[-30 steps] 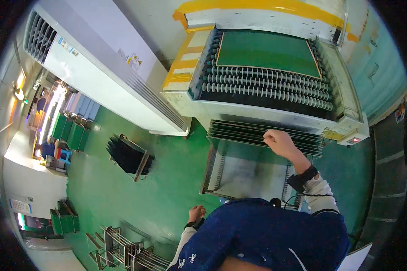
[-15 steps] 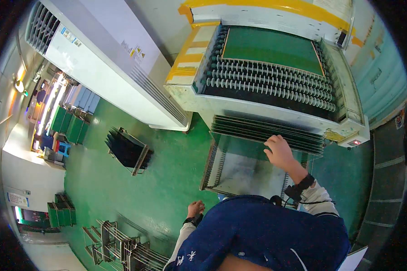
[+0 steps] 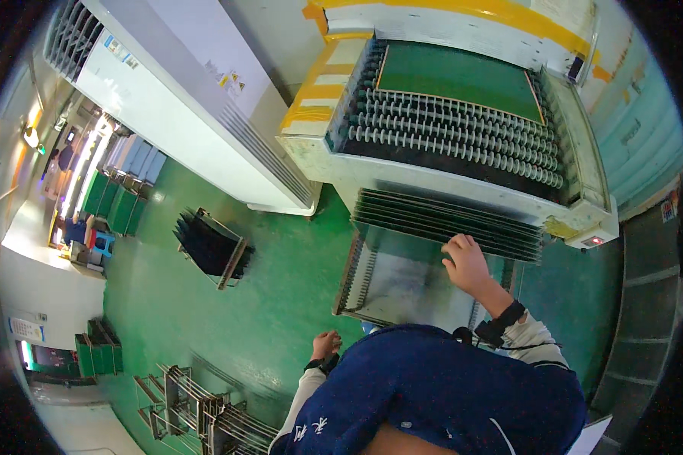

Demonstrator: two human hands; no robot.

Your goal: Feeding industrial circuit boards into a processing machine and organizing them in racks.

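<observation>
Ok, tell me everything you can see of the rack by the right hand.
The rack is an open frame, apparently metal, with toothed side rails and a pale grey surface inside. It sits before the roller machine, thin dark panels lined up at its far end. The right hand is at the nearest panel; contact unclear.

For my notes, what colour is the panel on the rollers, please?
The panel is green, best seen in the head view.

Several thin dk panels (image 3: 448,225) are standing on edge, approx parallel w/ gaps, at metal rack's (image 3: 347,277) 12 o'clock end.
</observation>
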